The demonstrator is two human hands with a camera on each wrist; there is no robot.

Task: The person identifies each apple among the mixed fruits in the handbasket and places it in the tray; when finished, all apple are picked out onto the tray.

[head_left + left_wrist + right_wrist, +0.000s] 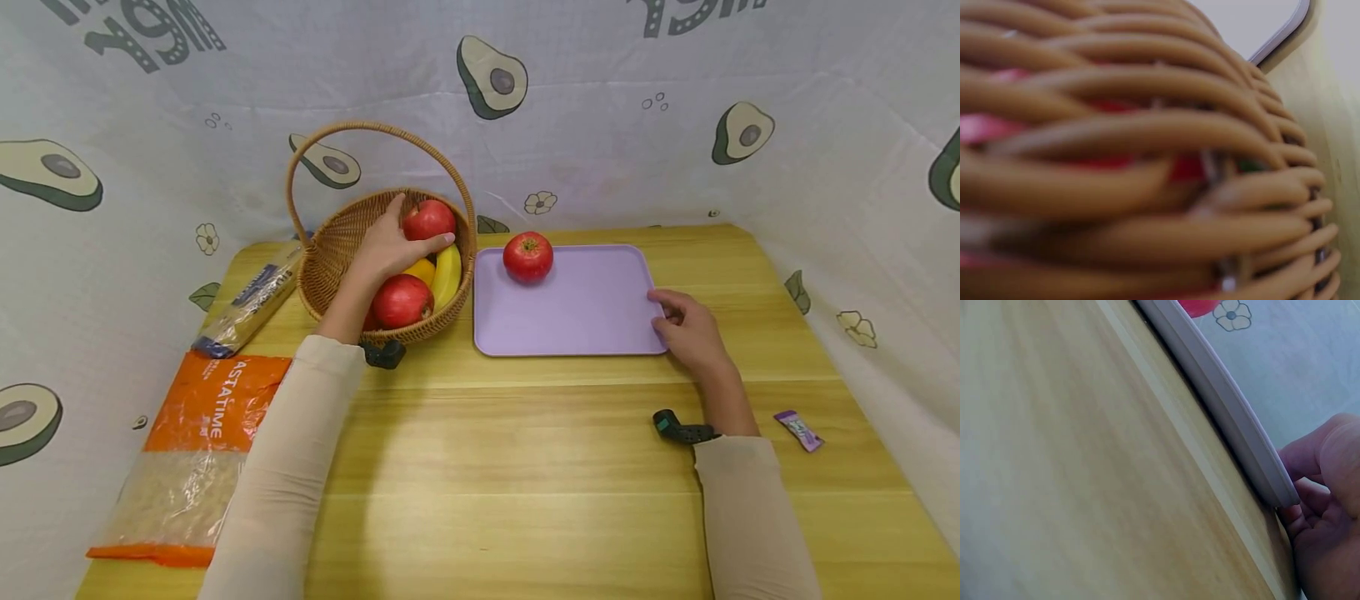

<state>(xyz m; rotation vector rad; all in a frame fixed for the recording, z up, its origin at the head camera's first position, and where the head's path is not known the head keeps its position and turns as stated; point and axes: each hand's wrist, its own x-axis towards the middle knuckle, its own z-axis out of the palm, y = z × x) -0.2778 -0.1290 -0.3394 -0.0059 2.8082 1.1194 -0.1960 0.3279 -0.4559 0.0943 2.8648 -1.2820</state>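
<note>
My left hand (pixel 393 242) reaches into a woven wicker basket (pixel 330 258) and grips a red apple (pixel 430 220), the thumb across its front and a finger at its far left side. Below it in the basket lie a banana (pixel 447 275), a yellow-orange fruit (pixel 422 270) and a round red fruit (pixel 402 302). The left wrist view is filled by the basket's weave (pixel 1135 137). With thumb and fingers, my right hand (pixel 690 332) pinches the right edge of a lilac tray (pixel 585 308). Another round red fruit (pixel 528 257) with a yellowish end sits at the tray's back left.
The basket's tall handle (pixel 367 127) arches over my left hand. To the left lie a clear package with blue ends (pixel 255 300) and an orange-and-clear bag (pixel 198 450). A small purple wrapped packet (pixel 799 430) lies right of my right wrist. Patterned cloth (pixel 600 150) hangs behind the wooden table (pixel 517 467).
</note>
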